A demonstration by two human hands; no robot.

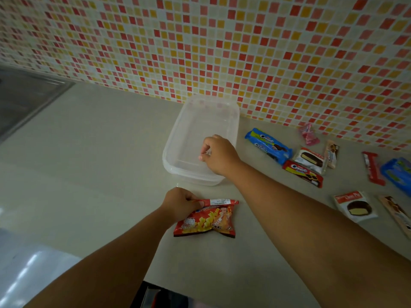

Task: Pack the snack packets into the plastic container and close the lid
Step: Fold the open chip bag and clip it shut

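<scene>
A clear plastic container (189, 130) stands on the counter against the tiled wall, and its lid (200, 121) seems to lie on top. My right hand (219, 155) is over its near right part, fingers curled with the tips touching the clear plastic. Whether they grip it is unclear. My left hand (180, 203) pinches the top edge of a red and orange chip packet (205, 221) that lies on the counter in front of the container. Several more snack packets lie to the right: a blue biscuit pack (268, 145), a red biscuit pack (303, 173) and a white pie packet (354, 207).
A pale counter (100, 163) runs along a mosaic tile wall (200, 41). A metal sink (24, 96) sits at the far left. More packets lie near the right edge, among them a red bar (373, 167), a blue pack (398, 174) and a pink wrapper (309, 134).
</scene>
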